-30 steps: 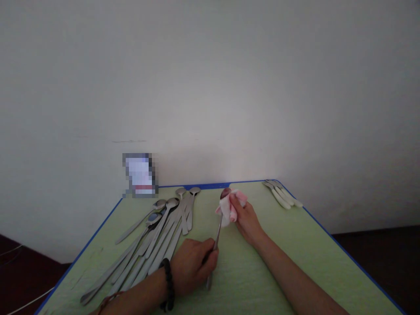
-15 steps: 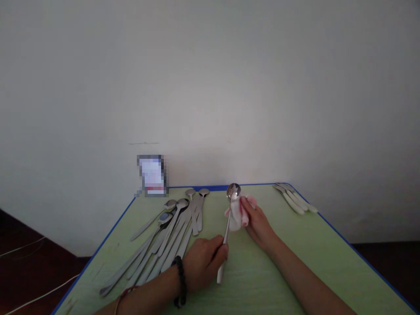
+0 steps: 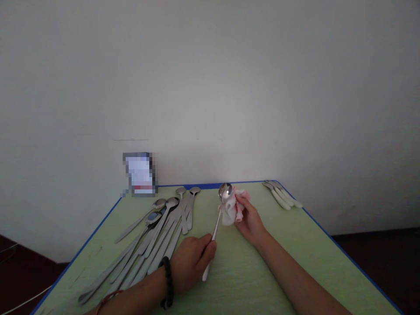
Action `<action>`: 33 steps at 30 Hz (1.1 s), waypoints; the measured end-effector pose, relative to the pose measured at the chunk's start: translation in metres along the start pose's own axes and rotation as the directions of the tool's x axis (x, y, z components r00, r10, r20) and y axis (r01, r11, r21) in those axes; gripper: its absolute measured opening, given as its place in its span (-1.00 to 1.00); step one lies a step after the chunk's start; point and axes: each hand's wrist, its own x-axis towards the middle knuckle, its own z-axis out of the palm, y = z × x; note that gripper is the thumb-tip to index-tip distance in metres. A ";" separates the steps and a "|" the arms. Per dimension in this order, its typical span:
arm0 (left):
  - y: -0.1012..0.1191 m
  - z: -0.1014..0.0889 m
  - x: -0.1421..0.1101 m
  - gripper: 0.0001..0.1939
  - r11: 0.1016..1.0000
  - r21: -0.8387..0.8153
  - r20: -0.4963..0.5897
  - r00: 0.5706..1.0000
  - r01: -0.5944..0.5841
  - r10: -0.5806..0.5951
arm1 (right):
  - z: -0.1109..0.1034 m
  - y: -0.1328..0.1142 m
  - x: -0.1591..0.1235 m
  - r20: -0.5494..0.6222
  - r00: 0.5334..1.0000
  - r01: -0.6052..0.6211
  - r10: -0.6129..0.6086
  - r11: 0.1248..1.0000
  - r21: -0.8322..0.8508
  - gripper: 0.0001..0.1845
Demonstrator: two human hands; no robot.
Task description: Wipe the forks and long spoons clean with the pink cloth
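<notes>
My left hand (image 3: 193, 261) is closed around the handle of a shiny metal spoon (image 3: 225, 191), which points away from me with its bowl raised toward the far edge. In my right hand (image 3: 251, 222) is a bunched pink and white cloth (image 3: 231, 210), pinched between thumb and fingers. The cloth lies against the spoon just below its bowl and covers part of the neck. Left of my left hand, a pile of metal spoons (image 3: 160, 232) is spread on the table, bowls mostly toward the far side.
The green table (image 3: 239, 280) has a blue edge and stands against a pale wall (image 3: 210, 87). Several forks with white handles (image 3: 282, 197) lie at the far right corner. A blurred upright screen (image 3: 141, 173) stands at the far left corner.
The view has shifted, so the table and its contents appear slightly further left. The cloth has moved a little up the spoon toward the bowl, and its folds look different. Both grips hold.
</notes>
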 end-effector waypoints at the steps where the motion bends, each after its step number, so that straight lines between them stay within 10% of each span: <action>1: 0.000 0.000 0.000 -0.64 1.000 -0.003 -0.005 1.000 0.012 -0.012 | 0.000 -0.001 0.000 -0.029 0.999 0.028 -0.027 0.999 0.036 -0.89; 8: 0.001 0.003 -0.001 -0.60 0.991 0.135 0.038 0.999 -0.021 0.016 | -0.003 -0.003 0.001 0.026 1.000 -0.002 -0.004 0.976 0.219 -0.86; 16: 0.002 0.004 -0.001 -0.57 0.976 0.200 0.096 0.993 -0.090 0.072 | -0.007 0.009 -0.001 0.052 0.991 -0.111 0.120 0.982 -0.154 -0.84; 33: 0.000 0.006 -0.002 -0.60 0.980 0.164 0.097 0.990 -0.115 0.100 | -0.009 0.005 -0.001 0.016 0.984 -0.176 0.177 0.984 -0.022 -0.92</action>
